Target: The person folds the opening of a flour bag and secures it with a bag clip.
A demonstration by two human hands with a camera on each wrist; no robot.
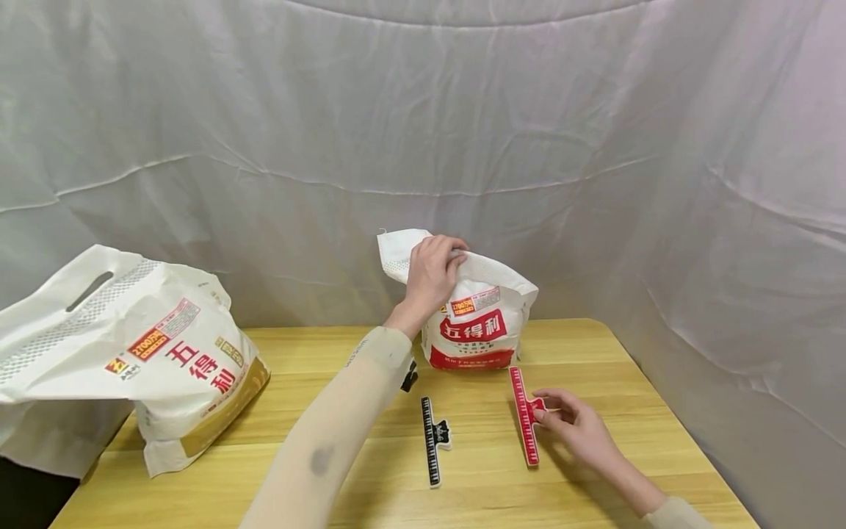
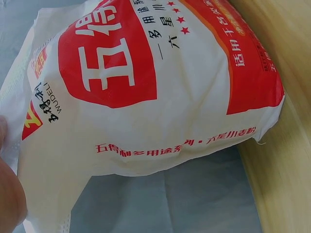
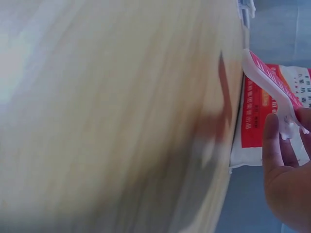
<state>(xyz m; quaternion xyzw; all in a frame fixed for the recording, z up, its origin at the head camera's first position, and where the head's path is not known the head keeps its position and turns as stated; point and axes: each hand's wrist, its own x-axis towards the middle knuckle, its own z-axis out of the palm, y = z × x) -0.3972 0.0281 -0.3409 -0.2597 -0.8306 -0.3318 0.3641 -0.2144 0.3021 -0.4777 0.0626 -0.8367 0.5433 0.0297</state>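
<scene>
A white and red flour bag (image 1: 472, 323) stands upright at the back of the table, its top folded over. My left hand (image 1: 432, 268) grips that folded top; in the left wrist view, part of the hand (image 2: 10, 189) shows at the left edge beside the bag (image 2: 189, 87). My right hand (image 1: 584, 433) pinches the handle of a long red clip (image 1: 524, 419) with a piano-key pattern, held above the table. The right wrist view shows the clip (image 3: 272, 77) between thumb and fingers. A black clip (image 1: 431, 441) of the same shape lies between my arms.
A second flour bag (image 1: 192, 360), white and tan with a cut-out handle, leans at the table's left. A small black object (image 1: 410, 378) is partly hidden behind my left forearm. Grey cloth (image 1: 529, 147) hangs behind the wooden table (image 1: 489, 499).
</scene>
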